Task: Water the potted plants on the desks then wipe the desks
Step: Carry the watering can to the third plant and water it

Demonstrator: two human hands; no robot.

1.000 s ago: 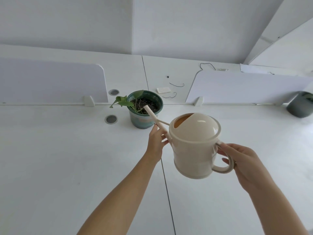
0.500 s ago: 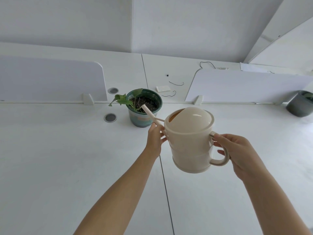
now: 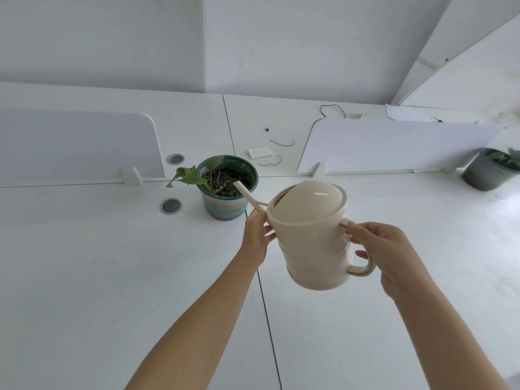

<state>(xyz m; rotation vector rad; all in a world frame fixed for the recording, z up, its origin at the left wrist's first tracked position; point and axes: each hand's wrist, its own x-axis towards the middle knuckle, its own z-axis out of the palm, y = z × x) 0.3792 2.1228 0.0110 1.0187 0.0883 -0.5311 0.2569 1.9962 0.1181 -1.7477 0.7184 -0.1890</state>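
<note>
I hold a cream watering can (image 3: 312, 240) in the air above the white desk (image 3: 84, 277). My right hand (image 3: 385, 249) grips its handle. My left hand (image 3: 257, 235) holds the base of its thin spout, whose tip reaches over the soil of a green pot (image 3: 226, 190) with a small leafy plant. The can tilts toward that pot. A second, dark grey pot (image 3: 486, 170) with a plant stands at the far right edge.
Two white divider panels (image 3: 78, 144) (image 3: 394, 144) stand along the back of the desk. Two round cable grommets (image 3: 171, 206) lie left of the green pot. Behind the dividers lie a small white card (image 3: 260, 152) and thin black cords.
The can has tipped further toward the green pot, its back end rising. Both hands have kept their grips.
</note>
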